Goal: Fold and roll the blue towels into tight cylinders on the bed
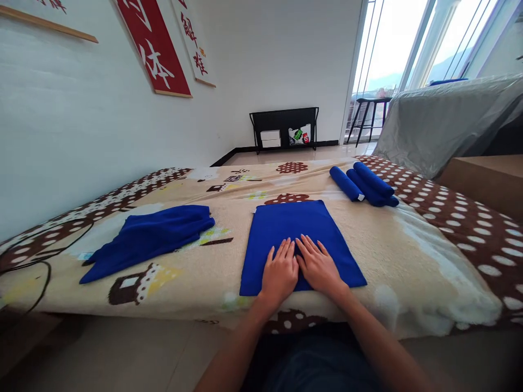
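Note:
A blue cloth (292, 220), spread flat in a near-square, lies on the patterned blanket in front of me. My left hand (280, 270) rests palm down on its lower middle, fingers stretched forward. Beside it my right hand (318, 263) lies flat on the same cloth, fingers out and slightly spread, the two hands almost touching. To the left is a second blue cloth (153, 237), loosely crumpled. Several rolled blue cloths (362, 184) lie together at the back right, one with a small white tag.
The cream and brown blanket (229, 272) covers the low surface. A dark cable (49, 277) curves over its left edge. Behind stands a black shelf (284, 122). At right are a plastic-covered piece of furniture (441, 120), a brown box (486, 182) and a stool (370, 111).

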### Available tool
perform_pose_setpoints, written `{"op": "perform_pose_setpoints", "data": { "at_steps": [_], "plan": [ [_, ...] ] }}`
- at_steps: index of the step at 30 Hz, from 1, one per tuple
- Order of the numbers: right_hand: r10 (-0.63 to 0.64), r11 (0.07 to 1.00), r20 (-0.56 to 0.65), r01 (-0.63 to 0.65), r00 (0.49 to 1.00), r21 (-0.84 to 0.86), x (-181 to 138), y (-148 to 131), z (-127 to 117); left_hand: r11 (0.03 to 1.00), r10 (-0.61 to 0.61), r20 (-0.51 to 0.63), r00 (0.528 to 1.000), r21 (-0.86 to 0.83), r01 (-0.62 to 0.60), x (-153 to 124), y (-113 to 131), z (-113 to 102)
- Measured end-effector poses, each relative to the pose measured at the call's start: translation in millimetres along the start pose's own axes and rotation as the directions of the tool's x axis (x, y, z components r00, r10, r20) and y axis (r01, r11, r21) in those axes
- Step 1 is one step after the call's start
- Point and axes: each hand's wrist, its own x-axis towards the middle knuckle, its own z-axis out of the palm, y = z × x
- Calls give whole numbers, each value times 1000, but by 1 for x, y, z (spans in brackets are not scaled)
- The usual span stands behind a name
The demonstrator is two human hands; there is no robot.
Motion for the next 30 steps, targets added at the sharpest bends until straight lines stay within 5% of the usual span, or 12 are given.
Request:
{"op": "perform_pose_setpoints", "data": {
  "at_steps": [5, 14, 23, 30],
  "plan": [
    [50, 997, -136, -58, 989, -49, -46, 49, -11, 996, 47, -138, 989, 85, -36, -48, -38, -2],
    [-240, 970, -218, 240, 946, -24, -109, 109, -25, 942, 329, -150, 932, 127, -311, -112, -108, -25],
    [-305, 951, -297, 303, 905, -53, -110, 127, -27, 878, 472, -376, 797, 122, -463, -103, -126, -30],
    [-281, 958, -401, 279, 872, -64, -120, 128, -24, 916, 390, -421, 819, 88, -391, -115, -133, -24]
  ]
}}
